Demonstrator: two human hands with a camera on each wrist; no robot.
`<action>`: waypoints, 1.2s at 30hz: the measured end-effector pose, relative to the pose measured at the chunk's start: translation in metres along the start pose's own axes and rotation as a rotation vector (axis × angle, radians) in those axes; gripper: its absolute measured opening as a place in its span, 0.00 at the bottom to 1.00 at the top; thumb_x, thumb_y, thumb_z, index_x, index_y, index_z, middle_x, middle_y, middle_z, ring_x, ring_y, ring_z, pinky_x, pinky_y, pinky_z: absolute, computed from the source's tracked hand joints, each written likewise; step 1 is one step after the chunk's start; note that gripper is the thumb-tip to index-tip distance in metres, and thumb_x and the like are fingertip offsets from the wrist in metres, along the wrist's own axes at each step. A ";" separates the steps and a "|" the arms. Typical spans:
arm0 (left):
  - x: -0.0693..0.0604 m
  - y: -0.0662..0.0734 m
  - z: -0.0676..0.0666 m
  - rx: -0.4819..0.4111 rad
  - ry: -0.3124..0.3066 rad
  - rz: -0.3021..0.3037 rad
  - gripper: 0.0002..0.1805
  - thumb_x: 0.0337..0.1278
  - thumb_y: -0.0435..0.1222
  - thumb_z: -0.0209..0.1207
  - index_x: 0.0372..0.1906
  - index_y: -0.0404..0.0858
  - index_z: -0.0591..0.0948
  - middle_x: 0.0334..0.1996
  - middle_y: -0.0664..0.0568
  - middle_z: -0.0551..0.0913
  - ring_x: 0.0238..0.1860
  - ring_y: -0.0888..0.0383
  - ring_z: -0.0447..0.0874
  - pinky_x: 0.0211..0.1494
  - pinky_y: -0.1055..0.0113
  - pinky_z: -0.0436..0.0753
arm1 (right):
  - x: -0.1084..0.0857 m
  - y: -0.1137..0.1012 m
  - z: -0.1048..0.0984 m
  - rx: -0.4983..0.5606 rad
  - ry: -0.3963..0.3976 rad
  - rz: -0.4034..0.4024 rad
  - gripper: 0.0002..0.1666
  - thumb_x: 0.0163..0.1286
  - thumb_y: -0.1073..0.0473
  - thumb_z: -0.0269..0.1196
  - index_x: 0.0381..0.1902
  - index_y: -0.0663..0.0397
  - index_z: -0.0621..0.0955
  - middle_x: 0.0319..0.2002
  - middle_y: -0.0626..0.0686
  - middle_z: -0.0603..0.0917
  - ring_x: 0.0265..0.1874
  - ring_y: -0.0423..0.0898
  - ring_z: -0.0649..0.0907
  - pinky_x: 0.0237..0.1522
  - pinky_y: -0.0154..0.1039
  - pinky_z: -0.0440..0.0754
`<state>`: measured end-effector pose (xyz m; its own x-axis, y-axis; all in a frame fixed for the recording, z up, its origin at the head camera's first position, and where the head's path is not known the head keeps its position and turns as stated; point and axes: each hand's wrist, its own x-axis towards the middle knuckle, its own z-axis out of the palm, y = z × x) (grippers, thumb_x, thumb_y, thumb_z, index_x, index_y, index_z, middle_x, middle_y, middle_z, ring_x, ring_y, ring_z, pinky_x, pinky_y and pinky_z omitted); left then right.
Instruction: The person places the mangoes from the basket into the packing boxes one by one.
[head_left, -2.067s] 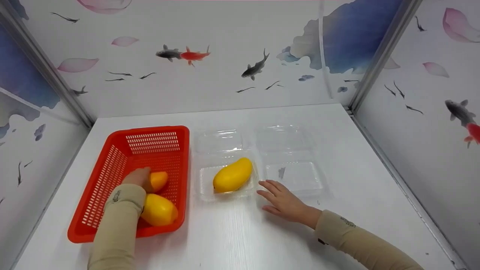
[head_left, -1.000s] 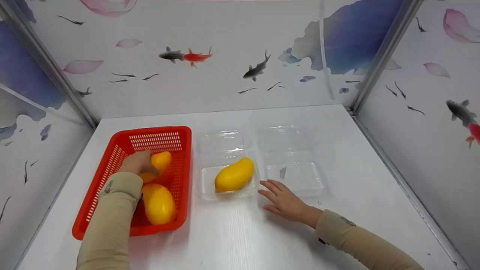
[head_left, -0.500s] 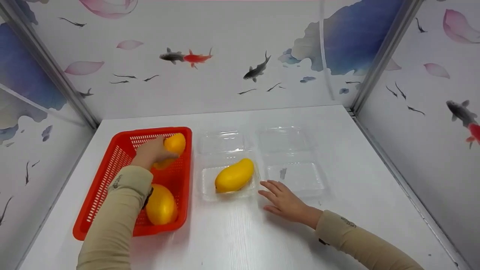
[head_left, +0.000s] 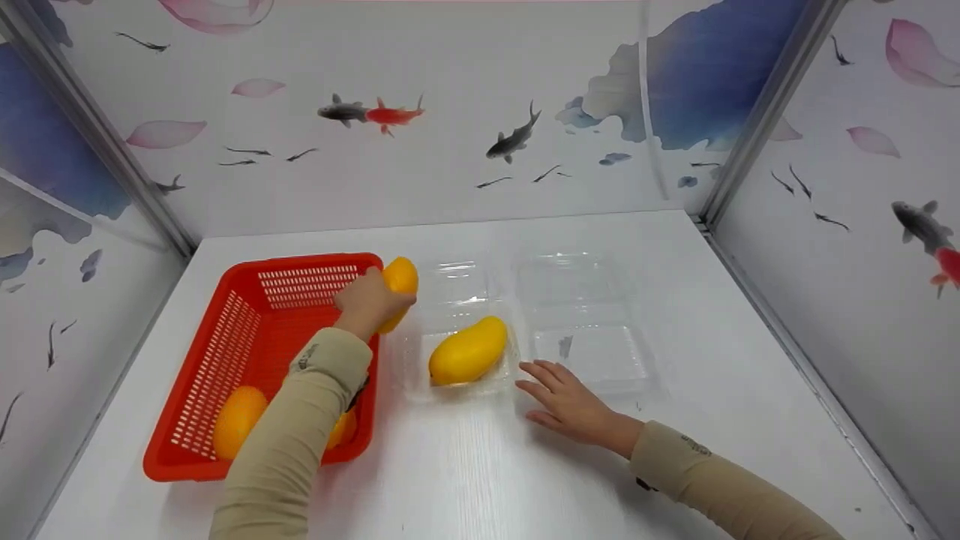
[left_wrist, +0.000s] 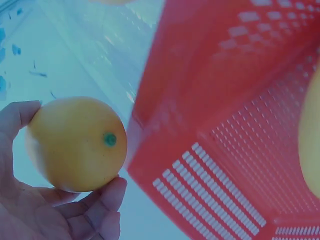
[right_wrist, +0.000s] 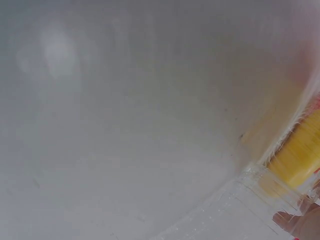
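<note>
My left hand (head_left: 369,304) grips a yellow-orange mango (head_left: 401,279) above the right rim of the red basket (head_left: 281,345). In the left wrist view, thumb and fingers curl round this mango (left_wrist: 77,145), whose end with a green spot faces the camera. Another yellow mango (head_left: 469,351) lies in the near half of a clear plastic clamshell box (head_left: 452,283). Fingers spread, my right hand (head_left: 574,405) rests beside the near edge of a second clear clamshell box (head_left: 592,356). Only some fingertips (right_wrist: 287,220) of it appear in the right wrist view.
Inside the basket's near end lie an orange-yellow fruit (head_left: 238,420) and a yellow one (head_left: 343,430), partly hidden by my left sleeve. Both boxes lie unfolded on the white table (head_left: 457,465). Printed panels (head_left: 450,172) enclose the back and sides.
My left hand has lifted the mango from the basket's middle and carried it right, past the rim toward the left box. Another fruit in the basket is now uncovered. My right hand has stayed put.
</note>
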<state>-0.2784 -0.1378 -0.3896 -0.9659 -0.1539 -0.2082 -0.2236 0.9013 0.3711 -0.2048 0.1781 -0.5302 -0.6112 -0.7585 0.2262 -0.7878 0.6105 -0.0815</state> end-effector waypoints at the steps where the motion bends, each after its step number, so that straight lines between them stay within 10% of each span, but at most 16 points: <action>1: 0.000 0.004 0.003 0.001 -0.005 0.000 0.34 0.49 0.54 0.56 0.52 0.32 0.66 0.39 0.42 0.75 0.40 0.47 0.73 0.47 0.55 0.70 | 0.000 0.000 0.000 0.000 -0.010 0.005 0.28 0.68 0.46 0.52 0.61 0.52 0.69 0.66 0.55 0.63 0.63 0.54 0.63 0.62 0.51 0.62; 13: -0.003 0.020 0.032 -0.143 -0.189 -0.026 0.28 0.46 0.50 0.59 0.47 0.33 0.72 0.36 0.45 0.76 0.37 0.50 0.74 0.39 0.64 0.75 | 0.000 0.000 0.002 0.004 -0.017 0.013 0.29 0.67 0.47 0.54 0.62 0.52 0.68 0.66 0.54 0.62 0.63 0.54 0.63 0.63 0.52 0.62; 36: 0.005 0.011 0.068 -0.085 -0.224 -0.011 0.26 0.44 0.42 0.65 0.49 0.32 0.75 0.38 0.45 0.77 0.40 0.50 0.71 0.47 0.59 0.71 | 0.000 0.001 0.005 -0.017 0.005 0.013 0.29 0.66 0.46 0.55 0.61 0.50 0.69 0.66 0.54 0.63 0.63 0.53 0.64 0.62 0.51 0.63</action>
<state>-0.2773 -0.1013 -0.4479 -0.9124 -0.0613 -0.4046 -0.2531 0.8615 0.4403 -0.2056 0.1779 -0.5353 -0.6208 -0.7495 0.2296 -0.7785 0.6240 -0.0679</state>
